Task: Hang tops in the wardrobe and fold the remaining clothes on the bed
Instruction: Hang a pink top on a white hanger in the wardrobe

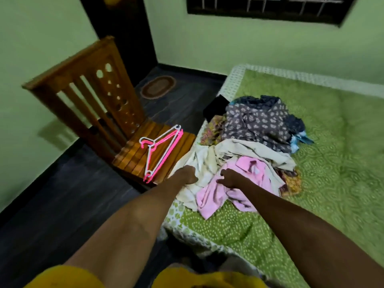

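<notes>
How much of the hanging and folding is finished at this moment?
Nothing looks done yet. The clothes pile lies unfolded on the bed, and the hangers lie bare on the wooden chair. In hand: the left hand grips a cream garment; the right hand rests on a pink garment. All hanging and folding remains.

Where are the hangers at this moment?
The hangers lie on the seat of the wooden chair, left of the bed, close to the left hand.
</notes>
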### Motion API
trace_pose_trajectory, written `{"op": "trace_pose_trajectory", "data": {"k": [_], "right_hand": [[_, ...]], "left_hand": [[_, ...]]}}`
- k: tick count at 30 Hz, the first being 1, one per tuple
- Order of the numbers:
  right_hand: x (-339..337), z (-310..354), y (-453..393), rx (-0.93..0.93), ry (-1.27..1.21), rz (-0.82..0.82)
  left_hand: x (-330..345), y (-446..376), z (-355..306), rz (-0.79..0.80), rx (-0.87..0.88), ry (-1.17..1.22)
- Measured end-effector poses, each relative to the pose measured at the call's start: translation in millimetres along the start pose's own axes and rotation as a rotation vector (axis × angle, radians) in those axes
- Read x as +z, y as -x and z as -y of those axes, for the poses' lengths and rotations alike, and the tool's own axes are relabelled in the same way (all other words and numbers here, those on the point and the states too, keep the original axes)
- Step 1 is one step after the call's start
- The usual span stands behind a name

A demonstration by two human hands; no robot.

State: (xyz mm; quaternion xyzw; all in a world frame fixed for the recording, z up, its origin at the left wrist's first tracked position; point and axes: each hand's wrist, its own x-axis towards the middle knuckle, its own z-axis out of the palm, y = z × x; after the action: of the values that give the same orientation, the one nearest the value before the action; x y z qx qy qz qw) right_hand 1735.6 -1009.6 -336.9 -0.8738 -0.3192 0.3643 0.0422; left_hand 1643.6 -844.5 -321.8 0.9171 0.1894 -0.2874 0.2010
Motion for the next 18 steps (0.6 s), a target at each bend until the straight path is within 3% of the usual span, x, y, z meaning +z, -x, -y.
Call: {"op": "trace_pose_trajectory", "data": {"k": [8, 18], "right_hand": [[22.1, -70.5, -19.8, 0.230, -0.071, 0.086], [24.3, -131.0, -82.8, 0.332, -0.342, -0.060]], "left_hand": [[30.4, -72.6, -28.0, 0.062, 0.145, 0.049], [60.7, -169.8, -47.8, 0.156, 0.099, 0.145]]}}
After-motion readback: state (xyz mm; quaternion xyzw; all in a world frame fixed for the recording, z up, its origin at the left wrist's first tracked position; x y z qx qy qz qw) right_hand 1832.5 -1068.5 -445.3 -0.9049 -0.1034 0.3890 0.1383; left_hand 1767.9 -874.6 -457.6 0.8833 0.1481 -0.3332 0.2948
